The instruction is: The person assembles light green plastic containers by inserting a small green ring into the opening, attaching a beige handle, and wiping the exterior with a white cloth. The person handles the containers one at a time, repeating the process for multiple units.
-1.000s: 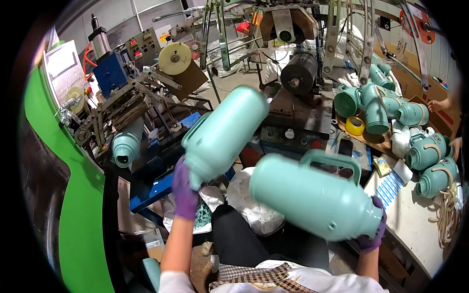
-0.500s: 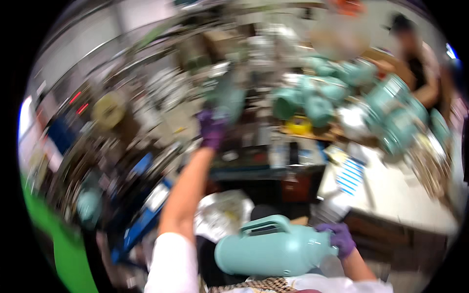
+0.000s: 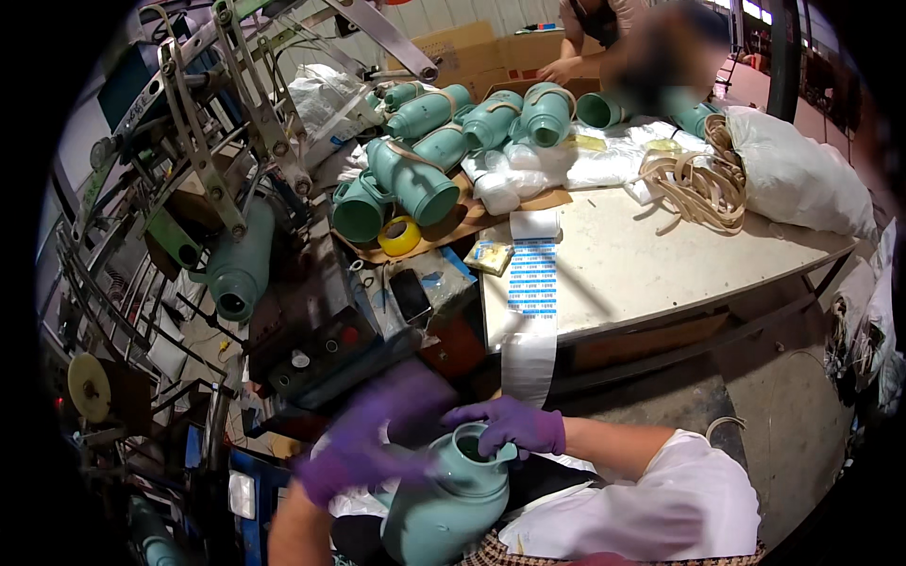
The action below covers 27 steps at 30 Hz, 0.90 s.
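Note:
A teal flask body [image 3: 444,505] with a spout and open mouth stands upright in my lap. My right hand [image 3: 510,424], in a purple glove, grips its rim at the mouth. My left hand [image 3: 363,448], also gloved in purple, is motion-blurred against the flask's left shoulder; its grip is unclear. Another teal flask body [image 3: 241,264] hangs mouth-down on the metal machine frame [image 3: 198,141] at the left.
A pile of teal flasks [image 3: 425,160] lies on the pale table [image 3: 651,264], with a yellow tape roll [image 3: 399,236], a label strip [image 3: 533,283], beige straps [image 3: 698,184] and a white sack [image 3: 802,170]. A phone [image 3: 411,294] lies nearby. Another person [image 3: 604,38] works at the far side.
My left hand reached up to the machine with one flask and came back without it. My right hand lowered the other flask into my lap and moved to its mouth.

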### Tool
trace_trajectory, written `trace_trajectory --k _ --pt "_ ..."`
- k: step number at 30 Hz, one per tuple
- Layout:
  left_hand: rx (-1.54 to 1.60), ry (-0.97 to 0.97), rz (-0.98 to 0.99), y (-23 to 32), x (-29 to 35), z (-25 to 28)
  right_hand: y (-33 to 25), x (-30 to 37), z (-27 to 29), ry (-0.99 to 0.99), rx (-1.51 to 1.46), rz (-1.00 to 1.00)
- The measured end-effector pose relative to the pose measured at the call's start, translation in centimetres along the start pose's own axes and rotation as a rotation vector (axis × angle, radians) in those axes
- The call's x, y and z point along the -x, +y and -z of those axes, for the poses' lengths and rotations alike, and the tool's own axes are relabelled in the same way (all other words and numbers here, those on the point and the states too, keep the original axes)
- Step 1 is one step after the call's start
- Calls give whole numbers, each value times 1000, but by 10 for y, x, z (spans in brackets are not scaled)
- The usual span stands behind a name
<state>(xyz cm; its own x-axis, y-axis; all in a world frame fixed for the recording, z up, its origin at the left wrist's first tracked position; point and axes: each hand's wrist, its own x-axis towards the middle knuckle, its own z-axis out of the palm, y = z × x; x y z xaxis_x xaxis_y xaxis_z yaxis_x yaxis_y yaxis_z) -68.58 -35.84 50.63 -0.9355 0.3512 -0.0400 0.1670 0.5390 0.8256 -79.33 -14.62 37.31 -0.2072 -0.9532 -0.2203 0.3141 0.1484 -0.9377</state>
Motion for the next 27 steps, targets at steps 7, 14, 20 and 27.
trace_trajectory --k 7,14,20,27 --pt "-104 385 354 -10 52 -62 9 34 91 343 542 149" --pt "145 1030 429 -66 145 10 12 149 451 1628 1013 -294" --pt "416 1267 435 -133 179 -39 21 150 513 1592 1009 -489" --pt "586 1301 399 -163 217 -54 57 163 570 1602 725 -422"
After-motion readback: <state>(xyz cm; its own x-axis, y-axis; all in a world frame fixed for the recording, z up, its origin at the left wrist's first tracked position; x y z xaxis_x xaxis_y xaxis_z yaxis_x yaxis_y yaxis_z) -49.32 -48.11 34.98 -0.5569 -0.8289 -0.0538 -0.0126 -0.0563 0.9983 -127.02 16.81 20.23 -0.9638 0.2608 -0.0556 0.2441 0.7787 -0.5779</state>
